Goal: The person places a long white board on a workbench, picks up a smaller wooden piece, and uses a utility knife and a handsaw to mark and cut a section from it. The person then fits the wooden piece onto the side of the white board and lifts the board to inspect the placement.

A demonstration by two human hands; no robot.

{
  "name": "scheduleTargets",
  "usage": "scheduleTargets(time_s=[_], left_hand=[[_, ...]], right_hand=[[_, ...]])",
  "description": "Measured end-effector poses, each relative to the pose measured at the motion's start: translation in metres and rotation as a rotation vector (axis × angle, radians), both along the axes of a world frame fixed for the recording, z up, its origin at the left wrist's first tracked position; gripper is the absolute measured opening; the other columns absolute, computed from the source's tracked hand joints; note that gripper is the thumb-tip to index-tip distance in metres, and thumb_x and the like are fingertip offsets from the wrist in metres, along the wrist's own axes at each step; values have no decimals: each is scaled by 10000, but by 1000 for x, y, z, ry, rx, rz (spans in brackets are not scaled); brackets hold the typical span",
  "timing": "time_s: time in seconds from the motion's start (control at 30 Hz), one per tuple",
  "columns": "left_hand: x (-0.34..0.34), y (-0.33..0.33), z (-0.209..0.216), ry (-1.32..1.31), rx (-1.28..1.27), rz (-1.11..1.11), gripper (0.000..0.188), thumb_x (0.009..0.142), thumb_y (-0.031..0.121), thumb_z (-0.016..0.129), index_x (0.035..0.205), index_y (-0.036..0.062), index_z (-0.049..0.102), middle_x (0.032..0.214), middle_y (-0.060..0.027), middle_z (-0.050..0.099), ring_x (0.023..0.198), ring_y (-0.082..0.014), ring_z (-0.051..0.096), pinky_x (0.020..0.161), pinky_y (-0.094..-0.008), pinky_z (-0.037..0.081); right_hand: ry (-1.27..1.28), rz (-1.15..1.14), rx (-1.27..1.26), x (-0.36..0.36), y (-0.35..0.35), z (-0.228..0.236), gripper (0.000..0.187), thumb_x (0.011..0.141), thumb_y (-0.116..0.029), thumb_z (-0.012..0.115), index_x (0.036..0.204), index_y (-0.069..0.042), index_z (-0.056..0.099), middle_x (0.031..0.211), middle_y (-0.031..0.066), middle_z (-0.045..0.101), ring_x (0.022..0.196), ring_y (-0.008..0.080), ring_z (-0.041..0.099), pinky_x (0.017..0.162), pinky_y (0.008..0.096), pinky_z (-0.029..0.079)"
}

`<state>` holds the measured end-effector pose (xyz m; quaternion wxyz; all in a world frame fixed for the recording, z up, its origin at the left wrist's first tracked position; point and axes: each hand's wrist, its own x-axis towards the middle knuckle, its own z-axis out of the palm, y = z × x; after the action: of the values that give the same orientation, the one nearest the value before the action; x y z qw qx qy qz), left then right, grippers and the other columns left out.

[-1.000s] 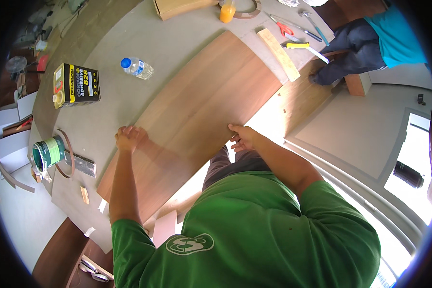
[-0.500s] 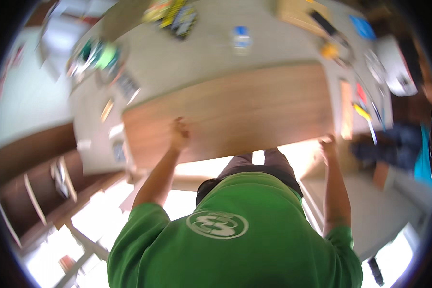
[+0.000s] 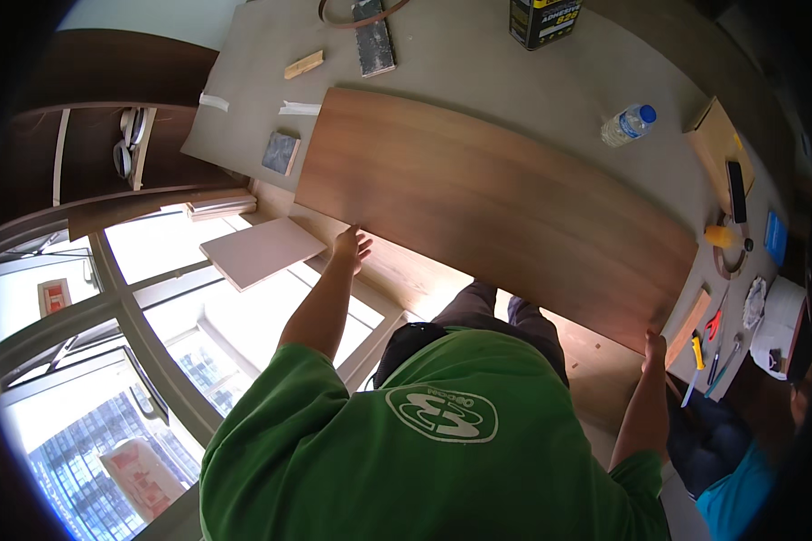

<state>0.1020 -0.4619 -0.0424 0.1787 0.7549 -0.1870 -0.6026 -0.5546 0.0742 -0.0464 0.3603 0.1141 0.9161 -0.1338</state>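
A long wood-grain board (image 3: 496, 212) lies flat across the grey worktable (image 3: 478, 77) in front of me. My left hand (image 3: 354, 249) is at the board's near edge, left of its middle, with loosely spread fingers and nothing held in them. At the near right corner, my right hand (image 3: 655, 349) closes on the board's edge; some of its fingers are hidden.
A water bottle (image 3: 628, 125) and a black-and-yellow can (image 3: 545, 20) stand beyond the board. To the right lie a yellow-handled tool (image 3: 697, 353), red-handled tool (image 3: 715, 325) and wood strip (image 3: 690, 326). A co-worker's blue sleeve (image 3: 740, 500) shows lower right. Shelves (image 3: 99, 158) stand left.
The view has swung left, and the table now appears tilted the other way. My left hand has moved from over the board's face to its near edge; my right stays by the right corner.
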Motion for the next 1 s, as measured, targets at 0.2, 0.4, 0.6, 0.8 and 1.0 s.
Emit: scheduleTargets(time_s=[0.2, 0.4, 0.6, 0.8, 1.0], left_hand=[[-6, -3, -20, 211, 0, 223, 514, 1064, 417, 495, 1441, 72, 436, 1346, -149, 546, 1177, -367, 612, 970, -519, 535], [-24, -5, -23, 217, -64, 236, 500, 1089, 381, 455, 1441, 27, 420, 1361, -159, 537, 1168, -362, 610, 956, -499, 570], [-18, -2, -18, 185, -96, 193, 512, 1084, 397, 471, 1406, 1, 437, 1350, -169, 550, 1131, -349, 619, 967, -495, 568], [-8, 0, -23, 200, -128, 129, 492, 1084, 391, 476, 1373, -7, 457, 1304, -192, 574, 1121, -354, 626, 960, -483, 572], [-4, -5, -23, 240, -140, 74, 508, 1088, 406, 456, 1373, -14, 461, 1304, -193, 569, 1082, -354, 646, 944, -469, 583]], right_hand=[[-28, 83, -64, 10, -13, -6, 681, 922, -276, 639, 1469, 63, 419, 1506, 232, 489, 1379, 358, 482, 1127, 455, 389], [30, 60, -43, 14, 6, -7, 661, 940, -266, 624, 1500, 10, 407, 1521, 207, 479, 1398, 349, 462, 1139, 489, 370], [40, 90, -14, 20, -5, 4, 670, 914, -249, 638, 1485, 25, 422, 1473, 233, 520, 1370, 348, 495, 1103, 490, 406], [53, 174, 42, 29, -27, 20, 633, 895, -223, 650, 1441, 43, 472, 1380, 240, 596, 1285, 359, 572, 1066, 429, 445], [44, 183, 37, 31, -31, 35, 640, 855, -256, 682, 1385, 59, 512, 1325, 265, 629, 1243, 391, 604, 1025, 442, 480]])
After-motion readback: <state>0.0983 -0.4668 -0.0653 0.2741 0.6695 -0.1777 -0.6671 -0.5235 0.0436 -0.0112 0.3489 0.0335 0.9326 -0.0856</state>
